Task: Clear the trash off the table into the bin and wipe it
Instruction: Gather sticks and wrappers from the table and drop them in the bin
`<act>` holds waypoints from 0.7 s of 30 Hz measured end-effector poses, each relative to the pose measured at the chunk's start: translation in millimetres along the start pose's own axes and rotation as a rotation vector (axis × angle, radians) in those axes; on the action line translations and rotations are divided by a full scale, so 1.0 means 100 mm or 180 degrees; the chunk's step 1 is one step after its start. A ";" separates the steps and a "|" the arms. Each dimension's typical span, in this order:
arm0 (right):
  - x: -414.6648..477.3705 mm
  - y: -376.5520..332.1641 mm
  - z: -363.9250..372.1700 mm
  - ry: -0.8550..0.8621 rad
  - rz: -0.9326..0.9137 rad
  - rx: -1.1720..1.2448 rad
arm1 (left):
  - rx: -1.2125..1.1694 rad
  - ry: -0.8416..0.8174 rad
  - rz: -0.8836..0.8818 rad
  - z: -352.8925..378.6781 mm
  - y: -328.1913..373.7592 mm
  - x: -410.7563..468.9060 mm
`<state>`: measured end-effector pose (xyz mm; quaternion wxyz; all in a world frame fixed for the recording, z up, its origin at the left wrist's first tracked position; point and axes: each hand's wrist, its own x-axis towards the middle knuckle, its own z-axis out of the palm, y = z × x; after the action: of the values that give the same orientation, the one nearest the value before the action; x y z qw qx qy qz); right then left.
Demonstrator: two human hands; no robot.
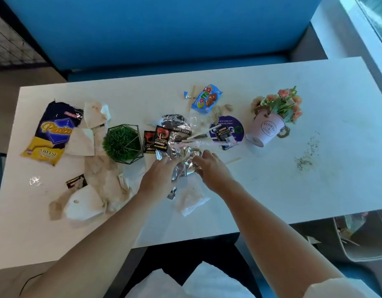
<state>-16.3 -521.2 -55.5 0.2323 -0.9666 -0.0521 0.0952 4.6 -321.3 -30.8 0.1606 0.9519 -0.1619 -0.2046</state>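
Trash is scattered over a white table (271,190). At its middle lies a crumpled silver foil wrapper (179,134) with coffee sachets (162,138) and wooden stirrers on it. My left hand (157,179) and my right hand (211,168) both grip the wrapper's near edge. A blue and yellow Piattos bag (52,132) lies at the left among crumpled tissues (106,181). A blue snack pack (207,98) lies further back. A clear plastic bag (192,201) rests between my forearms. A bin (362,237) with trash inside stands below the table's right edge.
A green plant in a wire frame (123,143) stands left of the wrapper. A pink flower pot (269,125) stands at the right, beside a round purple sign (230,127). Dark crumbs (306,155) speckle the right side. A blue bench (164,29) runs behind the table.
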 end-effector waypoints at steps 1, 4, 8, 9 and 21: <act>0.01 0.01 0.01 0.0096 -0.0051 0.0048 | 0.0015 0.0038 0.0042 -0.01 -0.01 -0.01; 0.03 0.05 0.03 0.0347 -0.0135 0.0150 | 0.0076 0.0155 0.0138 -0.03 -0.04 -0.01; 0.02 0.10 0.01 0.0510 -0.0161 0.0268 | 0.0240 0.0443 0.0407 -0.09 -0.02 0.02; 0.02 0.11 0.00 0.0534 -0.0114 0.0295 | 0.0284 0.0482 0.0479 -0.10 -0.02 0.03; 0.16 0.25 -0.16 0.1090 0.0557 0.0229 | -0.0303 0.0113 0.0491 -0.28 -0.05 0.20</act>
<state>4.2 -548.5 -55.6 0.2631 -0.9605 0.0758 -0.0490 35.6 -317.0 -14.9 0.2238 0.9314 -0.2220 -0.1822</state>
